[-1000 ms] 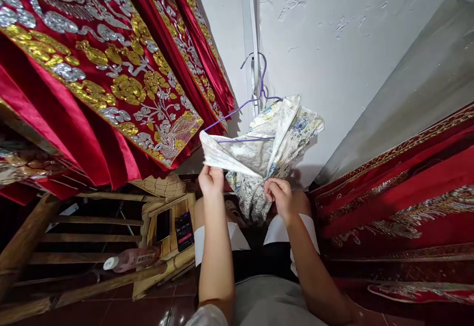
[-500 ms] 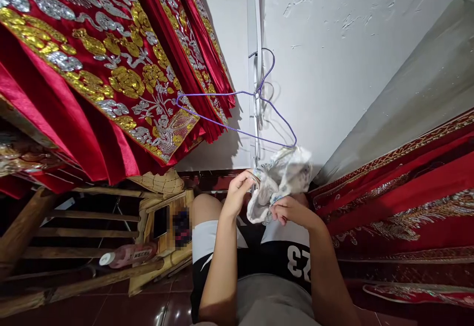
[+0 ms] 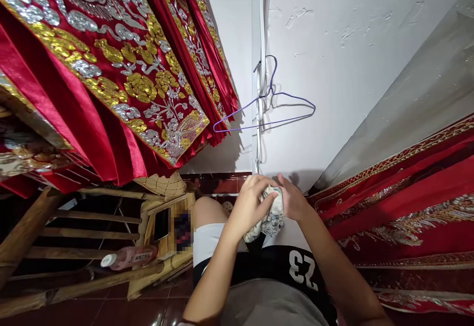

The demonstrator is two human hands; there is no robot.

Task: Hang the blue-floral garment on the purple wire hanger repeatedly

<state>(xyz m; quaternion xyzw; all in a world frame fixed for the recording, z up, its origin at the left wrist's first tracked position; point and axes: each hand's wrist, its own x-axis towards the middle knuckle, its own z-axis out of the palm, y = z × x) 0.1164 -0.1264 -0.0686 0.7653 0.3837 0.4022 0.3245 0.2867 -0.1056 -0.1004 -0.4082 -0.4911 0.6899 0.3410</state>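
Note:
In the head view my left hand (image 3: 255, 198) is closed around a crumpled pale cloth (image 3: 274, 220) with a grey-blue pattern, its thumb lying across the top. My right hand (image 3: 294, 201) grips the same cloth from the right side, one finger pointing up and the others partly hidden behind the fabric. The cloth is bunched and gathered above my lap, so its full shape does not show. Ahead of my hands a bare purple wire hanger (image 3: 240, 128) hangs by its hook from a white strip (image 3: 262, 34) along the wall.
Red embroidered garments (image 3: 140, 86) hang at the left, and red beaded fabric (image 3: 418, 207) hangs at the right. A bamboo chair (image 3: 92, 234) stands at the lower left, with a pink bottle (image 3: 129, 258) lying on it. A phone-like dark object (image 3: 162, 223) lies by its edge.
The cloth, spread out half a second ago, is now bunched between my hands, which have come closer together. The hanger has swung and hangs clear of the cloth.

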